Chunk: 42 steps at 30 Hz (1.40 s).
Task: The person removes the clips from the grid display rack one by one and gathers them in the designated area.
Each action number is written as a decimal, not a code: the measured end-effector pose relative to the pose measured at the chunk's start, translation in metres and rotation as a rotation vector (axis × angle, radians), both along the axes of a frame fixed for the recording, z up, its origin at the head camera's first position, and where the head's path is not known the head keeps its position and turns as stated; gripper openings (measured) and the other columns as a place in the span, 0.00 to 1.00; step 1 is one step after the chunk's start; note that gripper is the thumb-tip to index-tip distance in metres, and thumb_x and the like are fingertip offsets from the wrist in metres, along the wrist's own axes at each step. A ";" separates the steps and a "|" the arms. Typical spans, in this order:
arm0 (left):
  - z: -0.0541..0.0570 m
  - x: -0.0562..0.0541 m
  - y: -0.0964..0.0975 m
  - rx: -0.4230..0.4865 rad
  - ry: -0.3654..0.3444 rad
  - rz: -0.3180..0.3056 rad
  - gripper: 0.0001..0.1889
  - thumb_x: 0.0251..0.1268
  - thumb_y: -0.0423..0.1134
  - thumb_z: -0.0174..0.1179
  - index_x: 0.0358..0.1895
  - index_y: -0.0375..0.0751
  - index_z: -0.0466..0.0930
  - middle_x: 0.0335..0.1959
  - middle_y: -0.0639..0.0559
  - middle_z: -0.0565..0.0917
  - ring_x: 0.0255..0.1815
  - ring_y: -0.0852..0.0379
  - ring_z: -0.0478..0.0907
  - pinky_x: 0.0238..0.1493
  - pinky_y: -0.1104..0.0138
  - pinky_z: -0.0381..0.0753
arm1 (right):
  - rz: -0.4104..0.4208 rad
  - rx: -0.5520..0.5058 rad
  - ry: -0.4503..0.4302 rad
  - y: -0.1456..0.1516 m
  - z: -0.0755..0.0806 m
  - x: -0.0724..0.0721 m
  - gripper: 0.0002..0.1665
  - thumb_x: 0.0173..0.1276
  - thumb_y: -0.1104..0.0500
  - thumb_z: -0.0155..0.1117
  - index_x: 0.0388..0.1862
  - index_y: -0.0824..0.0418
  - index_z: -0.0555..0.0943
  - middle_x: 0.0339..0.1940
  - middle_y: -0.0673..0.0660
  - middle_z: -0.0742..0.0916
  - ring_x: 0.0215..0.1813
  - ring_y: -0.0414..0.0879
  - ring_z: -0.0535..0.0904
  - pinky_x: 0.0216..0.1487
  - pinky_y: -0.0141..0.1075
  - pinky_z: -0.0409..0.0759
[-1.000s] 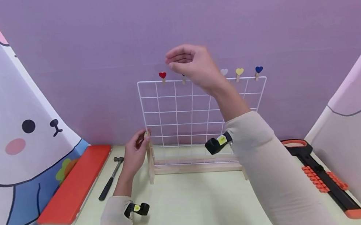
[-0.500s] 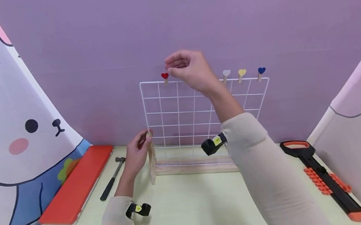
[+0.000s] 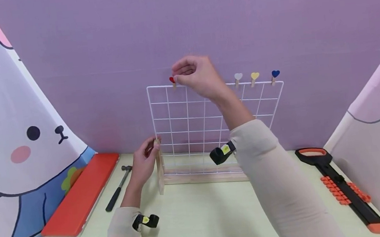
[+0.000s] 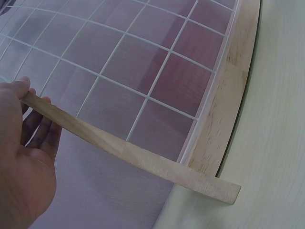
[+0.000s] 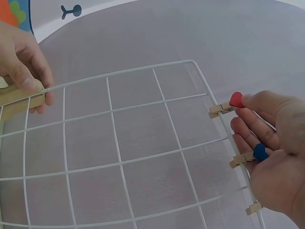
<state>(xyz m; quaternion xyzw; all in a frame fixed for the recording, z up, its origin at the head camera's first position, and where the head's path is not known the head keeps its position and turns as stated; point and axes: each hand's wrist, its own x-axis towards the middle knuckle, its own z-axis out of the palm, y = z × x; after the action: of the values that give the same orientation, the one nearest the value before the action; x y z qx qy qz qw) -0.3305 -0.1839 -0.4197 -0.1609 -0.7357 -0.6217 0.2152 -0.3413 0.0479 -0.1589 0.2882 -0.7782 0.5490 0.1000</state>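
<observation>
A white wire grid (image 3: 167,102) stands upright in a wooden base, with heart-topped clothespins along its top bar. My left hand (image 3: 143,158) pinches the upper end of the left wooden post (image 4: 143,157) between thumb and fingers. At the top left of the grid, my right hand (image 3: 197,77) has its thumb and forefinger on the red-heart clothespin (image 5: 236,99), which is clipped to the bar. Under the right palm, in the right wrist view, sits a blue-heart clothespin (image 5: 260,152). Another clothespin (image 5: 254,208) shows below it, its top hidden by the hand.
White-heart (image 3: 238,76), yellow-heart (image 3: 255,76) and dark blue-heart (image 3: 275,74) clothespins are clipped farther right. A hammer (image 3: 119,187) and a long red case (image 3: 83,195) lie on the left. To the right is a black and orange tool (image 3: 343,183).
My right hand has come down and left from above the grid onto the red-heart clothespin. My left hand keeps its hold on the post.
</observation>
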 end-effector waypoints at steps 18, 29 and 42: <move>0.000 0.000 0.001 -0.004 0.004 -0.005 0.21 0.79 0.39 0.57 0.68 0.33 0.75 0.67 0.36 0.80 0.63 0.68 0.78 0.63 0.83 0.76 | -0.144 0.038 0.035 -0.005 -0.001 0.001 0.08 0.68 0.64 0.71 0.46 0.62 0.89 0.42 0.57 0.93 0.42 0.42 0.88 0.44 0.29 0.84; -0.001 -0.001 0.001 0.004 0.008 -0.007 0.20 0.79 0.39 0.58 0.67 0.33 0.76 0.67 0.36 0.81 0.62 0.69 0.78 0.63 0.82 0.77 | -0.193 -0.017 0.047 -0.009 -0.004 0.001 0.08 0.67 0.65 0.72 0.44 0.62 0.90 0.40 0.57 0.93 0.40 0.41 0.87 0.40 0.27 0.83; -0.003 -0.004 0.000 -0.008 -0.018 0.000 0.21 0.80 0.41 0.57 0.68 0.34 0.75 0.68 0.38 0.81 0.66 0.60 0.78 0.63 0.82 0.76 | -0.172 -0.120 0.017 -0.009 -0.007 -0.001 0.10 0.68 0.65 0.71 0.47 0.65 0.89 0.40 0.57 0.93 0.44 0.44 0.89 0.43 0.28 0.84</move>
<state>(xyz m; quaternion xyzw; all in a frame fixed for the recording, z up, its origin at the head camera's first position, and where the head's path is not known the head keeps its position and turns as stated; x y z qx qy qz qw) -0.3345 -0.1838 -0.4232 -0.1564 -0.7399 -0.6204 0.2079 -0.3420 0.0387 -0.1657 0.2184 -0.7650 0.5814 0.1703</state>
